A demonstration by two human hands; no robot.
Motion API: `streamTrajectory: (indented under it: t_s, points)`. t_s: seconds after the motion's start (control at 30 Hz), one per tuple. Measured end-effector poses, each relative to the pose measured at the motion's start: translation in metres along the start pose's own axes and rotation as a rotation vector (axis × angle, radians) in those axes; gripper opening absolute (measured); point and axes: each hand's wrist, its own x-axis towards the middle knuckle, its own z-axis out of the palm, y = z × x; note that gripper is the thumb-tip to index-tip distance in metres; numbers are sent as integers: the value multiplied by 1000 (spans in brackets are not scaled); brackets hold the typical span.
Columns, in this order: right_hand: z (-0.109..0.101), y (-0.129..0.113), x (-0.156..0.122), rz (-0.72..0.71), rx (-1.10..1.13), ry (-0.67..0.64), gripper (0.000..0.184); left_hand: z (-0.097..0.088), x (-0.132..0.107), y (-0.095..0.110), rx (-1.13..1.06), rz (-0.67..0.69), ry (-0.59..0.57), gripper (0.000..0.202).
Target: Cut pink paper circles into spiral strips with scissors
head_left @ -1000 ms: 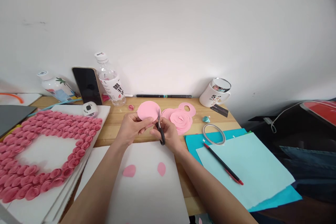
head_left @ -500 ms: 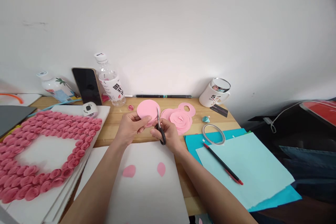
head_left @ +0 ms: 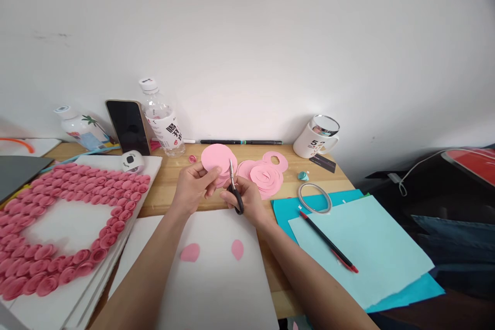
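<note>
My left hand point(head_left: 193, 185) pinches a round pink paper disc point(head_left: 216, 158) and holds it up above the wooden desk point(head_left: 170, 180). My right hand point(head_left: 247, 197) grips small black-handled scissors point(head_left: 234, 191), whose blades point up and meet the disc's right edge. Beneath both hands lies a white sheet point(head_left: 216, 278) with two small pink paper scraps point(head_left: 190, 252) on it. Cut pink spirals and rings point(head_left: 265, 172) lie just right of the hands.
A white board covered with pink paper roses point(head_left: 65, 227) fills the left. At the back stand a phone point(head_left: 129, 126), two bottles point(head_left: 161, 118), a long pen point(head_left: 242, 142) and a white mug point(head_left: 317, 138). Blue paper sheets point(head_left: 359, 247), a tape ring point(head_left: 314, 197) and a red pen point(head_left: 328, 242) lie right.
The pink disc has risen slightly and turned in my left hand. The scissor blades have shifted a little along its right edge. Nothing else on the desk moved.
</note>
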Motion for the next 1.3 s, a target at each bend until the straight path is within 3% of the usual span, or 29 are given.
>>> streamTrajectory:
  t_s: [0.17, 0.5, 1.3]
  points:
    - [0, 0, 0, 29, -36, -53, 35, 3, -2, -3, 98, -10, -8, 34]
    - [-3, 2, 4, -84, 37, -50, 43, -2, -1, -4, 148, -73, -61, 24]
    - [0, -4, 2, -85, 20, -40, 39, -3, -2, -1, 138, -32, -93, 23]
